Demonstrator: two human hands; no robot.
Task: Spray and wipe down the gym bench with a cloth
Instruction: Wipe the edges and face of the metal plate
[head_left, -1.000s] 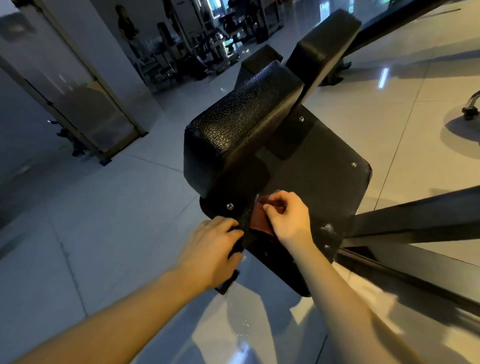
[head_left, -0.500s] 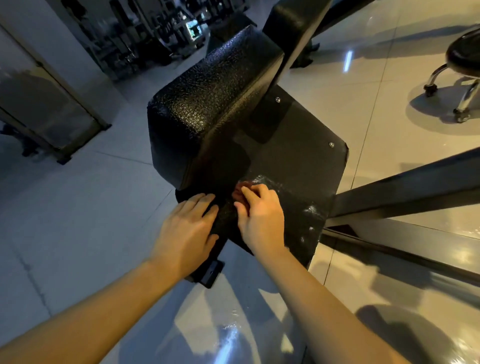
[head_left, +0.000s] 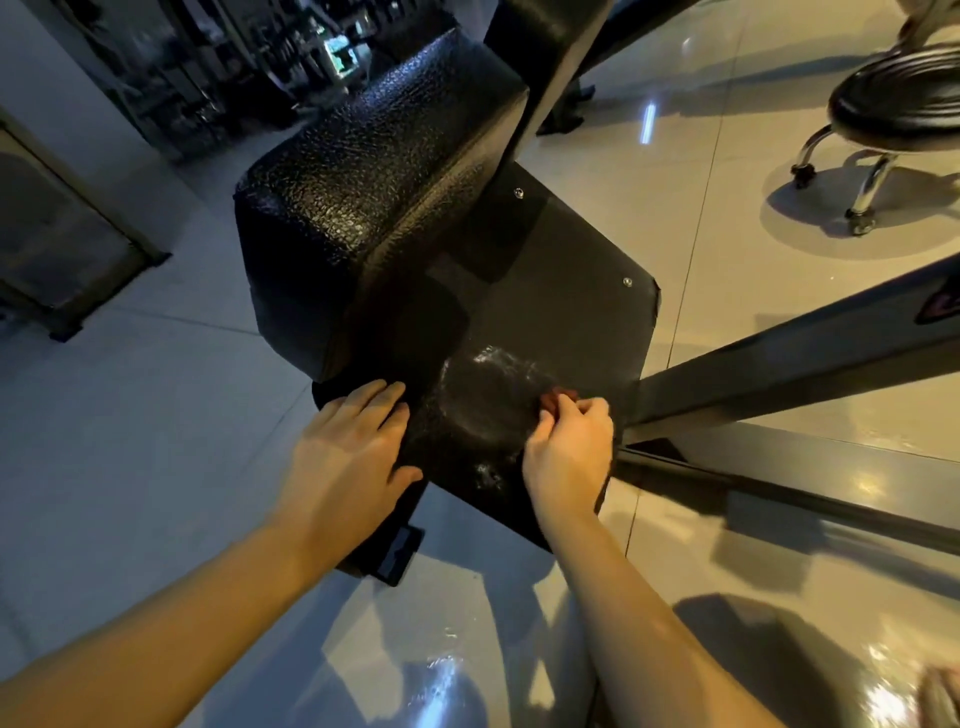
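Scene: A person bends over a black gym bench (head_left: 374, 208) on a glossy tiled floor (head_left: 130, 441) in a dimly lit gym. Both bare forearms reach in from the bottom edge.
Left hand: The left hand (head_left: 348, 457) lies flat and released, fingers straight and together. It rests on the near-left edge of the bench's flat panel (head_left: 566, 312), just below the padded cushion (head_left: 332, 234), and grasps nothing.
Right hand: The right hand (head_left: 569, 457) is clenched round a reddish-brown cloth (head_left: 558, 397), knuckles up, pressing it onto the near-right part of the panel.
Cloth: Mostly hidden inside the fist. Only a bunched bit shows past the fingertips, touching the panel.
Panel: Smooth and dark, with two bolt heads (head_left: 627, 282) along its far edge. A wet sheen (head_left: 498, 364) glints between the two hands, just left of the cloth.
Cushion: Thick, pebble-textured black padding rising at the panel's far left.
Frame: A dark metal bar (head_left: 779, 364) runs off to the right from beside the right hand.
Background: A round black stool (head_left: 898, 104) on chrome legs stands at upper right, well apart from the bench.
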